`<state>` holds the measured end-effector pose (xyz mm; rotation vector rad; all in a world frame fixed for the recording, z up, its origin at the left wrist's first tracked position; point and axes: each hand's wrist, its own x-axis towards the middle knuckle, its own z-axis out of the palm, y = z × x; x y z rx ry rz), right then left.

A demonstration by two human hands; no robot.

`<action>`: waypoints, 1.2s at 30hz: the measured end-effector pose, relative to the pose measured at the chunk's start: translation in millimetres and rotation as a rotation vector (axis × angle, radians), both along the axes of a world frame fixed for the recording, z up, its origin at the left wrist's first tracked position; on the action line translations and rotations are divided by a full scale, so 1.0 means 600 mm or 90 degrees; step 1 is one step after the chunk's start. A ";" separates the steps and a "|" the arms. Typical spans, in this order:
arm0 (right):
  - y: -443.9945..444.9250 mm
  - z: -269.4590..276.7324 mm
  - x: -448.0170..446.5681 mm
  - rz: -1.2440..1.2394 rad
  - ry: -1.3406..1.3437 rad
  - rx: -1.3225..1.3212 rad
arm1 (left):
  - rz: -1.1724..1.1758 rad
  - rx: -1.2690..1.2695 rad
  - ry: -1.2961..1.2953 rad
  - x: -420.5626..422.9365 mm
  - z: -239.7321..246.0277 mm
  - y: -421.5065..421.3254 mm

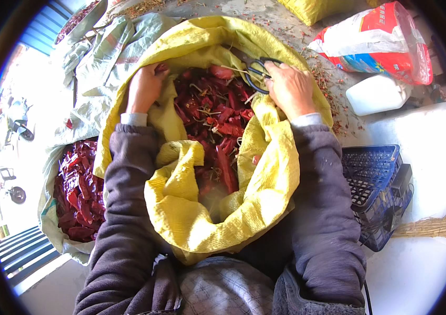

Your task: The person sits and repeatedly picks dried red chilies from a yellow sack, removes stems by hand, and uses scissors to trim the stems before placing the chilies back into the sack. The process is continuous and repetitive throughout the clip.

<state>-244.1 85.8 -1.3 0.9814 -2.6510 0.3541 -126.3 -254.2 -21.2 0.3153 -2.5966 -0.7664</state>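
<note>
Before me a yellow woven sack [223,236] stands with its rim rolled outward, and dried red chili peppers [227,118] with some stems lie inside. At the far left of the opening, my left hand [144,88] has its fingers curled round a red chili piece [161,69]. My right hand [290,88] is at the far right of the opening, its fingers on black-handled scissors [257,76]; the blades are partly hidden by the sack. A thin pale stem crosses beside the handles, and a red chili [221,72] lies near its left end.
Left stands another woven sack [47,204] of red chilies, below crumpled pale sacking [101,71]. A blue plastic crate [376,165] is at right, under a white plastic container [378,94] and a red-and-white bag [380,43]. Chili bits are scattered on the floor [246,10].
</note>
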 end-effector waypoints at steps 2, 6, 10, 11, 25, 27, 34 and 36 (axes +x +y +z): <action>-0.001 0.016 0.013 0.004 0.022 0.009 | -0.021 0.119 0.012 0.018 0.062 0.071; -0.053 0.089 0.071 0.047 -0.092 -0.284 | -0.114 0.369 0.015 0.045 0.091 0.145; -0.088 0.086 0.130 0.114 -0.233 -0.504 | -0.148 0.552 0.038 0.058 0.081 0.183; -0.091 0.073 0.139 0.116 -0.242 -0.534 | -0.162 0.593 0.052 0.061 0.075 0.188; -0.145 -0.068 0.119 0.087 -0.079 -0.098 | -0.159 0.788 0.069 0.078 0.056 0.192; -0.137 -0.067 0.132 0.082 -0.120 -0.092 | -0.147 0.790 0.079 0.075 0.053 0.185; -0.162 -0.068 0.141 -0.015 -0.189 -0.160 | -0.042 0.752 0.065 0.081 0.046 0.185; -0.166 -0.079 0.120 0.003 -0.169 -0.151 | -0.007 0.744 0.054 0.084 0.045 0.185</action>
